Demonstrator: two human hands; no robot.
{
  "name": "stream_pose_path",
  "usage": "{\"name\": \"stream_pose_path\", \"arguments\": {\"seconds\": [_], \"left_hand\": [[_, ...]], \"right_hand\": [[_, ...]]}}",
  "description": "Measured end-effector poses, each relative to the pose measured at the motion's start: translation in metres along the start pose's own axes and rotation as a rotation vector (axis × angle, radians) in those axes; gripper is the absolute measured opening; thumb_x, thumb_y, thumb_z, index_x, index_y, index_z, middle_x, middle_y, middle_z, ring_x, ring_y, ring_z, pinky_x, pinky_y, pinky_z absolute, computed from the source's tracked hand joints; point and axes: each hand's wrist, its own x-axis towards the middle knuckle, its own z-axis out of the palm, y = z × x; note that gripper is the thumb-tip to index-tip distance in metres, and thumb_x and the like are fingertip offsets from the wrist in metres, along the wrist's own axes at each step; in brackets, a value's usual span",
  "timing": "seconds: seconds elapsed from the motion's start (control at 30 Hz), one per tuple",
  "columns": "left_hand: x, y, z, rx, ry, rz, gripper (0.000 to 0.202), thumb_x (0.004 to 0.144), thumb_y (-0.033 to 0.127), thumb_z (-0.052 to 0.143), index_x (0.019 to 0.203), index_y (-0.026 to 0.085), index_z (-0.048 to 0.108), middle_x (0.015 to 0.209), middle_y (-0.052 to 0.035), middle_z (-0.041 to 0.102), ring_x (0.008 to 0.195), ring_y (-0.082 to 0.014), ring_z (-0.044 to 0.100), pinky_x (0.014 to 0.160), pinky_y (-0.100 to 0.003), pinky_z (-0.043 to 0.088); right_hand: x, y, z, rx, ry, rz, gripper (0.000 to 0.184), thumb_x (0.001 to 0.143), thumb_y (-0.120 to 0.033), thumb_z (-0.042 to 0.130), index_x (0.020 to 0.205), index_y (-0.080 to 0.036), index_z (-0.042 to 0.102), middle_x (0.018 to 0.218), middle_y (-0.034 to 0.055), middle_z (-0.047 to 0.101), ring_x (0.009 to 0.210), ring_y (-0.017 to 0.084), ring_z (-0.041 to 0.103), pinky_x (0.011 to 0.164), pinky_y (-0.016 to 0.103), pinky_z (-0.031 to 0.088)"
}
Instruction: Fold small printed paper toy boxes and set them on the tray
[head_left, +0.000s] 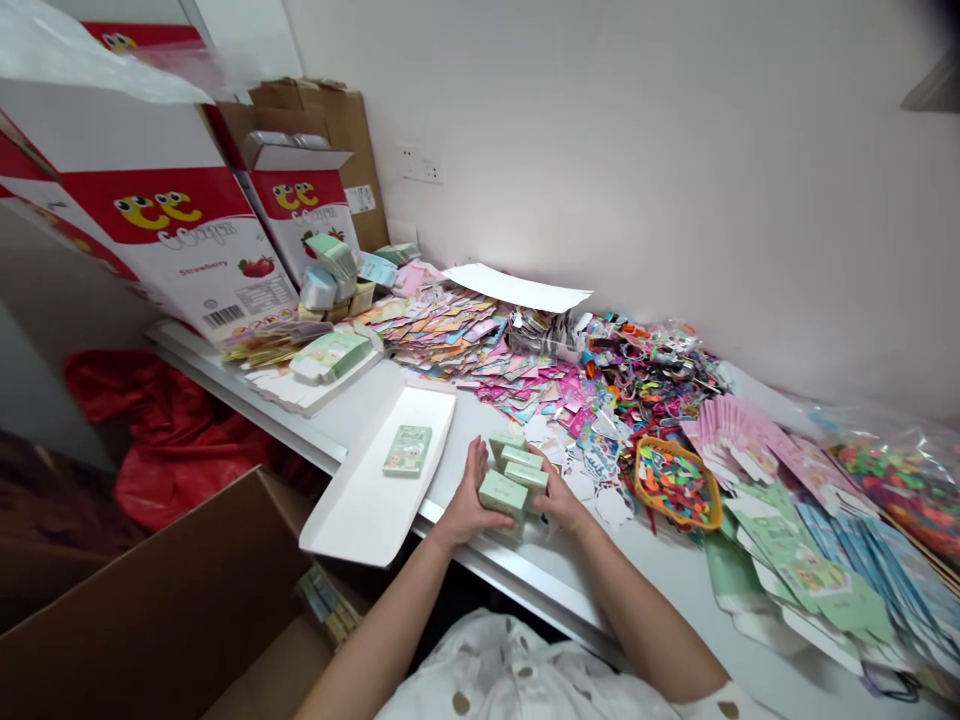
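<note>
Several small green boxes (513, 473) stand in a row on the white table (660, 570), pressed between my two hands. My left hand (469, 497) lies flat against the row's left side, fingers straight. My right hand (559, 497) presses the right side, its fingers partly hidden behind the boxes. One more green box (407, 449) lies flat on a white cardboard tray (360, 510) just left of my left hand.
An open brown carton (157, 610) sits below the table's edge at the left. Red-and-white strawberry cartons (165, 240) stand at the back left. Colourful packets (450, 330), an orange basket of clips (677, 482) and flat green and pink box blanks (787, 560) cover the table's right.
</note>
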Motion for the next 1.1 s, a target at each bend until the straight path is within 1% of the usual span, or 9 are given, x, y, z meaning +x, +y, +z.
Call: {"name": "stream_pose_path", "arguments": {"seconds": [0.17, 0.33, 0.6, 0.7, 0.77, 0.87, 0.97, 1.03, 1.1], "left_hand": [[-0.009, -0.001, 0.0, -0.05, -0.016, 0.048, 0.136, 0.042, 0.049, 0.083, 0.143, 0.027, -0.004, 0.149, -0.0163, 0.012, 0.136, -0.0321, 0.021, 0.11, -0.048, 0.021], [-0.012, 0.007, -0.01, -0.014, -0.106, -0.018, 0.132, 0.046, 0.044, 0.083, 0.144, 0.026, -0.003, 0.146, -0.0174, 0.021, 0.132, -0.0325, 0.03, 0.107, -0.048, 0.026], [-0.007, 0.015, 0.014, 0.077, 0.029, 0.059, 0.115, 0.059, 0.068, 0.063, 0.144, 0.019, 0.004, 0.137, -0.0165, 0.036, 0.125, -0.0312, 0.039, 0.101, -0.043, 0.035], [-0.006, 0.036, -0.005, 0.458, 0.128, 0.074, 0.073, 0.079, 0.062, 0.042, 0.138, 0.021, 0.029, 0.137, -0.0124, 0.038, 0.128, -0.0276, 0.035, 0.107, -0.043, 0.027], [0.0, 0.05, -0.031, 0.771, 0.367, -0.025, 0.056, 0.084, 0.055, 0.036, 0.127, 0.021, 0.045, 0.129, -0.0127, 0.046, 0.125, -0.0283, 0.037, 0.106, -0.046, 0.025], [0.016, 0.058, -0.076, 1.155, 0.694, -0.411, 0.07, 0.07, 0.056, 0.056, 0.123, 0.013, 0.045, 0.119, -0.0212, 0.05, 0.118, -0.04, 0.039, 0.097, -0.057, 0.028], [0.03, 0.058, -0.106, 1.229, 0.645, -0.705, 0.081, 0.052, 0.045, 0.071, 0.118, 0.006, 0.045, 0.112, -0.0249, 0.052, 0.112, -0.0424, 0.045, 0.089, -0.052, 0.036], [0.034, 0.06, -0.108, 1.171, 0.683, -0.668, 0.076, 0.053, 0.041, 0.07, 0.115, 0.005, 0.046, 0.11, -0.0242, 0.053, 0.11, -0.039, 0.048, 0.089, -0.047, 0.039], [0.027, 0.063, -0.095, 1.035, 0.763, -0.459, 0.069, 0.057, 0.037, 0.067, 0.116, 0.008, 0.044, 0.112, -0.0202, 0.052, 0.108, -0.033, 0.05, 0.09, -0.042, 0.041]], "right_hand": [[-0.007, 0.011, -0.001, -0.151, -0.072, 0.008, 0.138, 0.036, -0.058, 0.082, 0.145, -0.023, 0.005, 0.143, 0.0144, 0.031, 0.133, 0.029, 0.028, 0.109, 0.045, 0.017], [-0.015, 0.003, 0.002, -0.44, -0.115, -0.057, 0.141, 0.039, -0.034, 0.087, 0.145, -0.023, -0.005, 0.152, 0.0135, 0.005, 0.139, 0.028, 0.006, 0.111, 0.046, 0.005], [-0.011, 0.017, 0.025, -0.358, 0.107, -0.155, 0.121, 0.053, -0.016, 0.074, 0.145, -0.023, -0.004, 0.145, 0.0138, 0.027, 0.132, 0.028, 0.03, 0.108, 0.047, 0.022], [-0.012, 0.016, 0.021, -0.43, 0.129, -0.156, 0.118, 0.051, -0.014, 0.073, 0.145, -0.024, 0.002, 0.146, 0.012, 0.023, 0.133, 0.029, 0.026, 0.109, 0.048, 0.019], [-0.012, 0.013, 0.019, -0.456, 0.145, -0.135, 0.118, 0.05, -0.015, 0.074, 0.145, -0.025, 0.004, 0.146, 0.0111, 0.023, 0.133, 0.03, 0.025, 0.11, 0.048, 0.017], [-0.013, 0.01, 0.02, -0.467, 0.162, -0.123, 0.118, 0.051, -0.017, 0.074, 0.145, -0.024, 0.004, 0.146, 0.0103, 0.024, 0.133, 0.031, 0.024, 0.11, 0.048, 0.017], [-0.014, 0.01, 0.021, -0.484, 0.158, -0.132, 0.117, 0.052, -0.017, 0.074, 0.145, -0.024, 0.003, 0.146, 0.0104, 0.023, 0.134, 0.03, 0.023, 0.111, 0.047, 0.017], [-0.013, 0.012, 0.021, -0.478, 0.162, -0.124, 0.116, 0.053, -0.016, 0.073, 0.145, -0.025, 0.003, 0.145, 0.0109, 0.024, 0.133, 0.029, 0.025, 0.11, 0.046, 0.017], [-0.011, 0.013, 0.021, -0.46, 0.175, -0.107, 0.116, 0.052, -0.015, 0.073, 0.144, -0.025, 0.003, 0.145, 0.0115, 0.024, 0.133, 0.028, 0.026, 0.11, 0.045, 0.018]]}}
